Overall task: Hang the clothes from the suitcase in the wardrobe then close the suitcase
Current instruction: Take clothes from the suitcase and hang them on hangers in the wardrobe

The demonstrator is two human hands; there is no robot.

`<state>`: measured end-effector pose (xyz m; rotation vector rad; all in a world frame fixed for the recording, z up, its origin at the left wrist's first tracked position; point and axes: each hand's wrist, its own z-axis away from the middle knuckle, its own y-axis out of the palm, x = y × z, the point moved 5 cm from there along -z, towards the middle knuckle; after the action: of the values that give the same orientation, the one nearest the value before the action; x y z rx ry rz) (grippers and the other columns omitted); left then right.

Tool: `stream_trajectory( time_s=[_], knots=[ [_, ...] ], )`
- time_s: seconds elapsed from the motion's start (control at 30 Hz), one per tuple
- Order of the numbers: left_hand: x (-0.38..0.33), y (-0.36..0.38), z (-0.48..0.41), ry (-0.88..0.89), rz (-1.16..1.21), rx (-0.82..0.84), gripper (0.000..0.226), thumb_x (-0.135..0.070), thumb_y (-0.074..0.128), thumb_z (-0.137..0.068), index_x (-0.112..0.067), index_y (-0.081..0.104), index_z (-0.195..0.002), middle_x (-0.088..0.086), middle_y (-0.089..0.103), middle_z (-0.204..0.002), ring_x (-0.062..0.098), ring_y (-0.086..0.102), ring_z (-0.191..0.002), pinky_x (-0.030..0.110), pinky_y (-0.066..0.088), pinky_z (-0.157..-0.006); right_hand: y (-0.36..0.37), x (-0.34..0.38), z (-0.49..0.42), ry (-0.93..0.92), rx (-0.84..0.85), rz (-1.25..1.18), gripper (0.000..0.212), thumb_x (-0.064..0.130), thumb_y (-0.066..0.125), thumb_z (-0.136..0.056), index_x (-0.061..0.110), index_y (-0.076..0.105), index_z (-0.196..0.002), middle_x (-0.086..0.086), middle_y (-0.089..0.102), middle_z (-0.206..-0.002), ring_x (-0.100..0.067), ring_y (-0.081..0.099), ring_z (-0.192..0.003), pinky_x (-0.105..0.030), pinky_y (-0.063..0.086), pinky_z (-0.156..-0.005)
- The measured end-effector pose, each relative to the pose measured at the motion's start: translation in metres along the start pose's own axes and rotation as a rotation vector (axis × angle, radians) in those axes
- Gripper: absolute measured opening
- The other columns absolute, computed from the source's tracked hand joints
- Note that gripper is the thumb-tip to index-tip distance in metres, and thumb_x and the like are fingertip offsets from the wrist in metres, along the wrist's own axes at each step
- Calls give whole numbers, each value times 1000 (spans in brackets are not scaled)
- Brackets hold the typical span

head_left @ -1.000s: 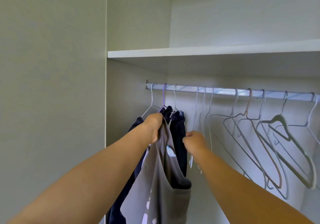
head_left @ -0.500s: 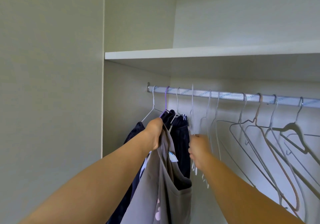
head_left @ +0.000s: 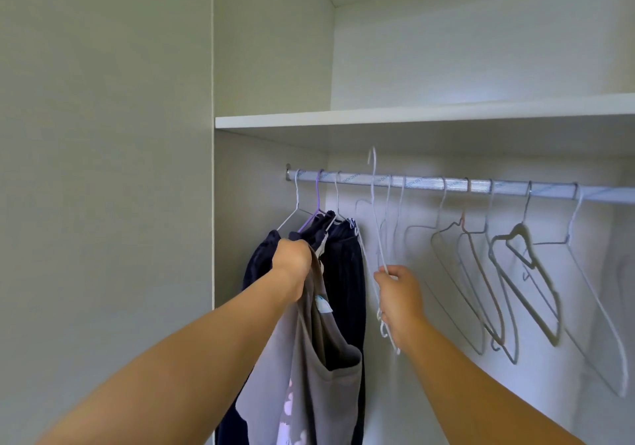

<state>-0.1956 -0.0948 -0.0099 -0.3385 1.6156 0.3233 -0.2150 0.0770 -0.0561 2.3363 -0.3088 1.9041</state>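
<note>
Now, our right hand pinching the white hanger, hook above the rail, we lower it into the neck of the grey garment gripped by our left hand.

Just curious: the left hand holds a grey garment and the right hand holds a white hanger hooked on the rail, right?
No. In the head view the right hand holds the white hanger unhooked, hook above the rail. The left hand does hold the grey garment.
</note>
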Motion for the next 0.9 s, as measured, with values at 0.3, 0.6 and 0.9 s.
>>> stream_trajectory(
  time_s=[0.3, 0.6, 0.9],
  knots=[
    [4, -41, 91, 115, -78, -174, 7, -10, 35, -95, -7, 41, -92, 4, 42, -71, 17, 37, -59, 30, 34, -59, -62, -8, 113, -55, -19, 42, 25, 8, 53, -89, 13, 52, -65, -2, 34, -54, -17, 28, -51, -25, 26, -49],
    [-32, -41, 162, 347, -293, -100, 52, -2, 31, -92, -26, 36, -138, 11, 54, -84, 21, 43, -59, 29, 37, -55, -119, -1, 174, -139, 117, 218, 32, 14, 62, -85, 6, 48, -57, 0, 30, -43, -17, 27, -47, -23, 24, -49],
    [-36, -9, 193, 318, -521, 43, 31, -7, 35, -96, -12, 59, -77, 6, 52, -71, 17, 39, -55, 28, 33, -54, -152, 17, 190, -110, 344, 436, 23, 21, 61, -88, 11, 55, -68, 8, 49, -45, -11, 42, -43, -19, 38, -50]
  ],
)
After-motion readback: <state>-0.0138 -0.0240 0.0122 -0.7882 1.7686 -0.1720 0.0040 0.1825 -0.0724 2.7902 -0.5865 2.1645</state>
